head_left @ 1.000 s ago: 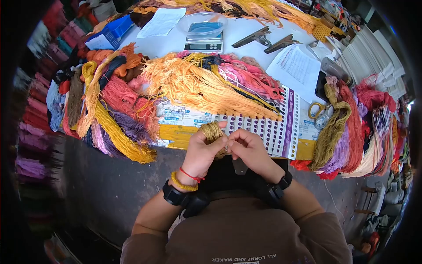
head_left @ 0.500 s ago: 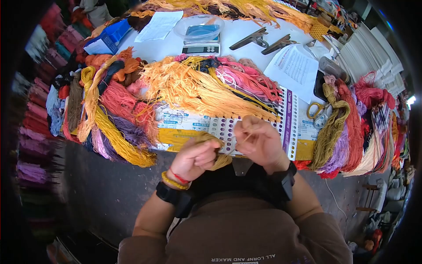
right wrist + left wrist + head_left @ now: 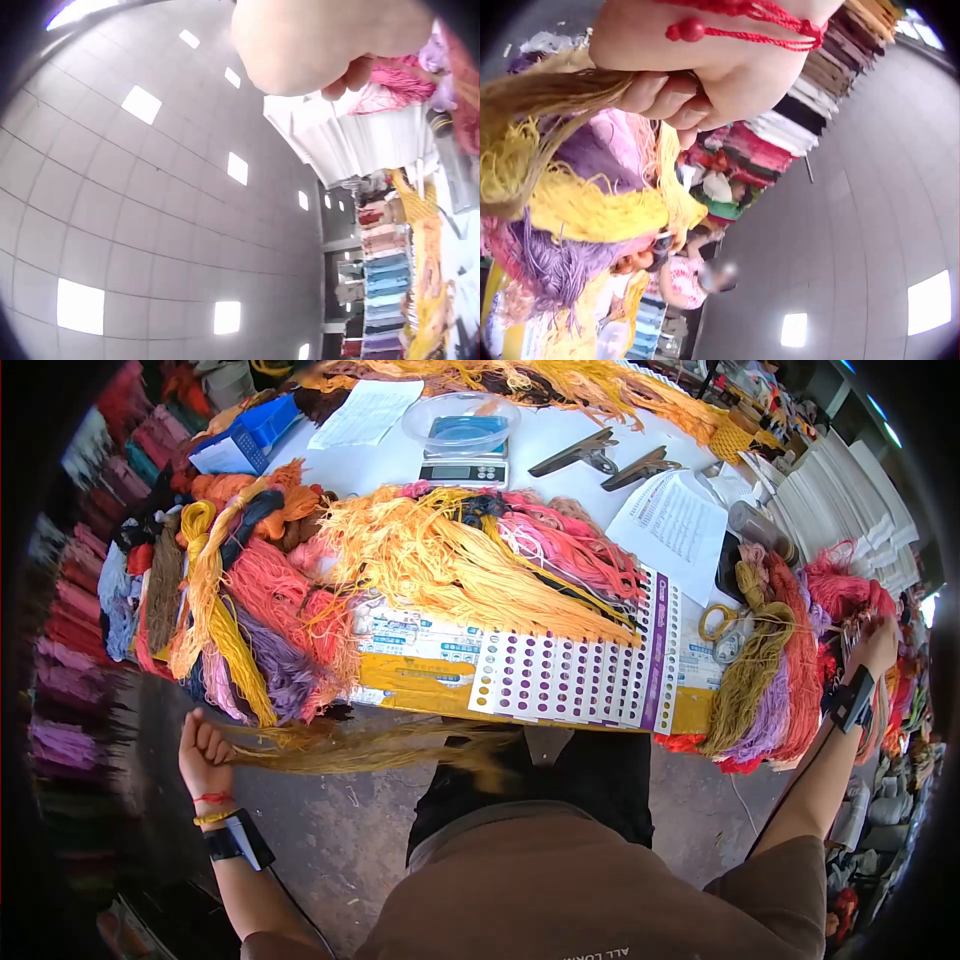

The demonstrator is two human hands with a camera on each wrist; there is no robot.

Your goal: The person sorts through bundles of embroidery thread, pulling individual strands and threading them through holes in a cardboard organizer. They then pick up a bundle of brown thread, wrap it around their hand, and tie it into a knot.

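Note:
The left hand [image 3: 204,752] is off the table's left front corner, its fingers curled round one end of an olive-brown thread hank [image 3: 350,748], which stretches right, blurred, below the table edge. In the left wrist view the same fist [image 3: 697,67] grips the brown strands [image 3: 547,97]. Far to the right, the right hand [image 3: 876,648] is beside the pink and red skeins [image 3: 845,585]; its fingertips are hard to make out. The right wrist view shows that hand [image 3: 322,45] with fingers bent, their grip mostly hidden.
A punched shade card [image 3: 570,675] lies under orange threads [image 3: 430,550]. Coloured skeins [image 3: 270,580] hang over the left edge. Behind are a scale [image 3: 463,468], two black clips [image 3: 575,450], printed sheets [image 3: 668,525] and scissors [image 3: 717,622].
Both hands have parted from the middle: the left went far left with the hank, which is now drawn out long, and the right went far right. The shade card's lower part is uncovered.

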